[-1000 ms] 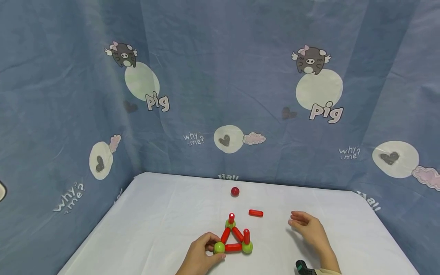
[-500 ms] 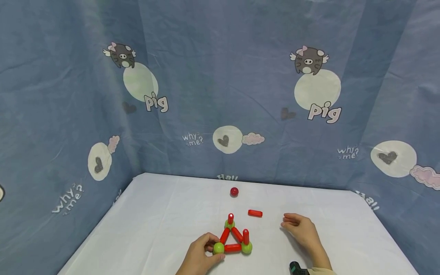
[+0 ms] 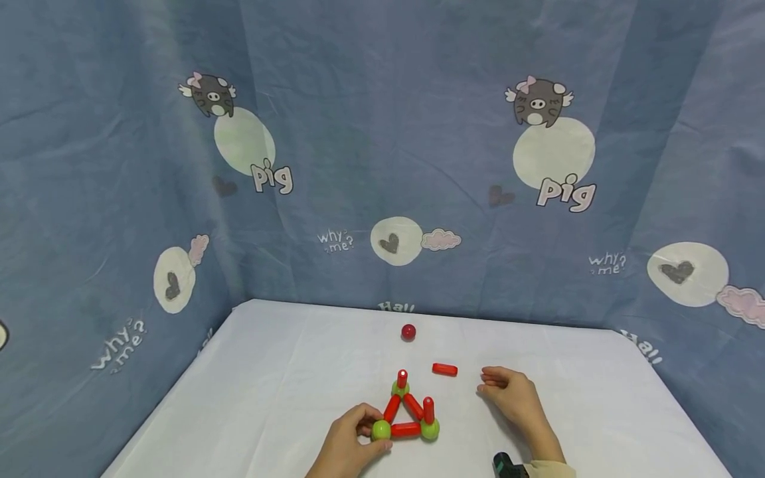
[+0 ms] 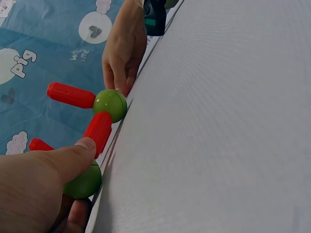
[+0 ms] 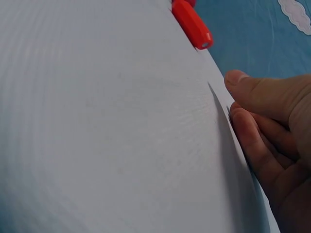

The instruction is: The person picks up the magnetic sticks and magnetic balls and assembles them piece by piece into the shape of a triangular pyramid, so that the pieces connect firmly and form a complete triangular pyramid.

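Observation:
A triangle of red rods and green balls lies on the white table, with red rods standing up from its far and right balls. My left hand (image 3: 354, 438) grips the near-left green ball (image 3: 381, 430) between thumb and fingers. In the left wrist view the thumb lies by that ball and a red rod (image 4: 98, 132), and another green ball (image 4: 110, 105) sits beyond. My right hand (image 3: 512, 398) is over the table to the right, fingers loosely bent and holding nothing. A loose red rod (image 3: 445, 369) lies to the left of its fingertips, also seen in the right wrist view.
A dark red ball (image 3: 408, 332) rests near the back of the white table (image 3: 287, 372). A blue curtain (image 3: 382, 146) with pig prints hangs behind and along the left side. A dark device (image 3: 508, 466) is strapped at the right wrist.
My right hand has moved left, closer to the loose red rod. The left hand keeps its hold on the green ball, and the triangle stays in place.

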Demonstrator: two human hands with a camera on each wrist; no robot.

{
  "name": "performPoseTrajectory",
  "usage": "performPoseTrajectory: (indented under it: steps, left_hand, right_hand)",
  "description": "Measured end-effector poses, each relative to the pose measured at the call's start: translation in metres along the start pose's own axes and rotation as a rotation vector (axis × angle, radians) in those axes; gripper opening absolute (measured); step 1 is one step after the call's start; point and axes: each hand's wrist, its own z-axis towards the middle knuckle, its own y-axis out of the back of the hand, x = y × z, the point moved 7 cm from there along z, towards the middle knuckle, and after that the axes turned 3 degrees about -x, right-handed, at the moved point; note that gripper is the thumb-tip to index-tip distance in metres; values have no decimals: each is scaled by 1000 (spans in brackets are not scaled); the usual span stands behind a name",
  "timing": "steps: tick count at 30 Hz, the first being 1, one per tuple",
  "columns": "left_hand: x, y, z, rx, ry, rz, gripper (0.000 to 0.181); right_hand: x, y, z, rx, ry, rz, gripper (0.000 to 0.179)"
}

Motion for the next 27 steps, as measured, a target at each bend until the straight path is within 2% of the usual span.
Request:
performPoseTrajectory:
  steps: [6, 15, 22, 27]
  left_hand:
    - [-1, 0, 0, 0, -18, -7, 40]
    - [1, 0, 0, 3, -3, -24, 41]
    - [2, 0, 1, 6, 30, -25, 41]
    - [1, -1, 1, 2, 14, -19, 40]
  right_hand:
    - [3, -9, 4, 6, -3, -5, 35]
    - [16, -26, 10, 27, 23, 2, 34]
    - [19, -31, 12, 28, 19, 0, 34]
    - [19, -32, 14, 31, 20, 4, 35]
